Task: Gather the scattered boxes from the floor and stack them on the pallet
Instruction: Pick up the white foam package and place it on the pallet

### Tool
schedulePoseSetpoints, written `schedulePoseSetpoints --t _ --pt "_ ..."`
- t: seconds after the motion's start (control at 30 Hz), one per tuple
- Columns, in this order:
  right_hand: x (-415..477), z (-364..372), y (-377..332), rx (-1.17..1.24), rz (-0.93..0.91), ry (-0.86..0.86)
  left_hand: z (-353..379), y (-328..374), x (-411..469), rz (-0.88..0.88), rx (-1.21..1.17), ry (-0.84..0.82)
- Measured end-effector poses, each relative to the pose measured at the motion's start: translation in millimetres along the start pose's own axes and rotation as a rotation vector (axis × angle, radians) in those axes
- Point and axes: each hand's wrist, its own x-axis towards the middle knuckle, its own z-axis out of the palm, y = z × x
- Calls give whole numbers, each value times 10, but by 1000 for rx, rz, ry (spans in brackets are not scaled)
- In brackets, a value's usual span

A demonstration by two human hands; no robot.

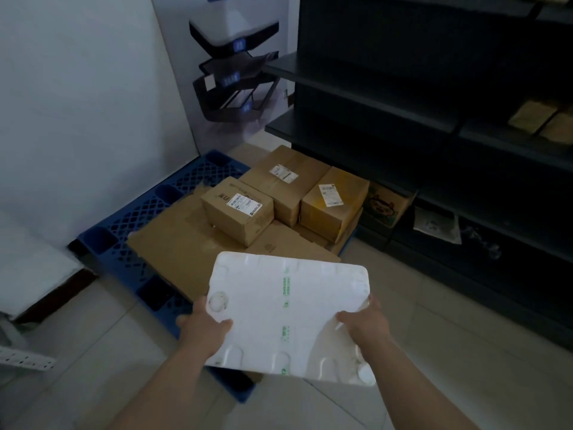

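I hold a white foam box (288, 315) in the air over the near edge of the blue plastic pallet (124, 243). My left hand (204, 327) grips its left side, thumb on top. My right hand (366, 324) grips its right side the same way. On the pallet lies flat cardboard (179, 246). Three sealed cardboard boxes with labels stand on it: a small one (238, 209) in front, a longer one (285, 181) behind, a yellowish one (335, 203) to the right.
Dark metal shelving (434, 119) runs along the right, with a printed carton (387, 206) and a bag on its lowest level. A white wall (77, 119) stands to the left. Black wire racks (235, 88) hang in the far corner. Pale tiled floor (387, 290) lies around the pallet.
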Motion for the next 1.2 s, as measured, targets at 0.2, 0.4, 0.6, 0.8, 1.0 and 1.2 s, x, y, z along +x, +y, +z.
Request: schedulePoseSetpoints --t 0.2,0.4,0.6,0.8,1.0,1.2 --pt "610 342 -335 56 86 16 31 430 940 72 18 -50" --pt "1212 697 -626 123 158 84 154 824 2031 103 142 -141" --pt "1862 1061 -739 122 258 140 552 1121 2893 118 173 -124" --pt "2646 1244 -688 144 296 136 1053 1227 3524 122 171 -116" --pt "3233 1389 -616 149 329 115 1450 1265 3930 113 213 -59" --pt "3509 1560 -535 142 333 111 1688 1278 4049 90 212 -2"
